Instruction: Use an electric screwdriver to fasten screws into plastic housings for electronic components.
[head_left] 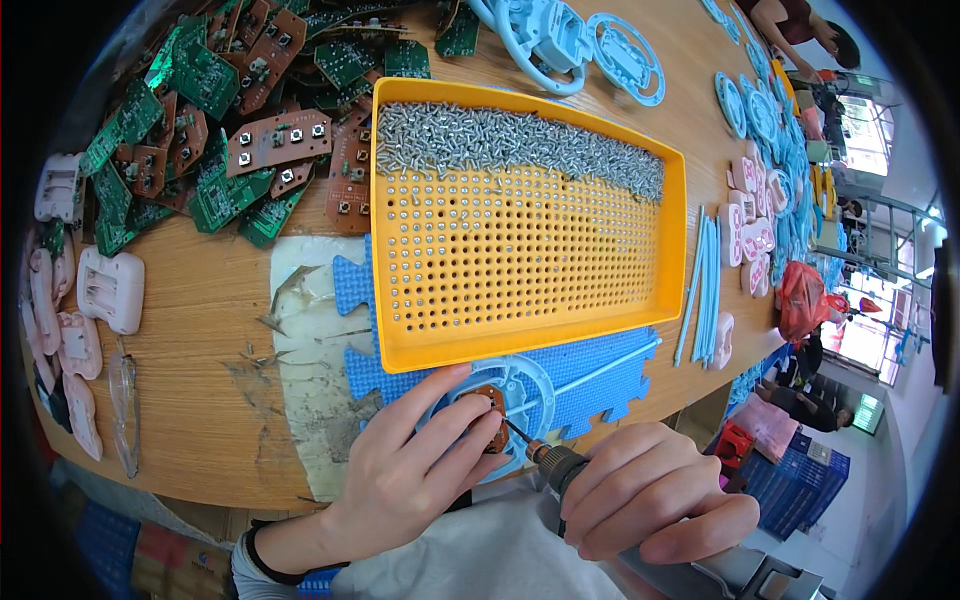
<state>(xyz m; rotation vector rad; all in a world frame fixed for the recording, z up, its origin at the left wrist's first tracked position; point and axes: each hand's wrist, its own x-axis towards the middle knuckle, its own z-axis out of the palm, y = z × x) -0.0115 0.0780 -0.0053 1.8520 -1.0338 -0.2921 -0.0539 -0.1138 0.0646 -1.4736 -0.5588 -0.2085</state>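
Observation:
My left hand is closed over a light-blue plastic steering-wheel part, its fingertips pressing on a small brown circuit board set in the middle. In my right hand is a power screwdriver, gripped round its dark body. Its thin bit points left and reaches the board by my left fingertips; whether a screw sits under the tip I cannot make out. A thin light-blue rod extends from beside the wheel to the right. Beneath lies a blue foam mat.
Just beyond the wheel stands a yellow perforated tray with many small screws. Green and brown circuit boards are heaped far left. Pink shells lie left; blue rods and pink pieces lie right. Other people are in the background.

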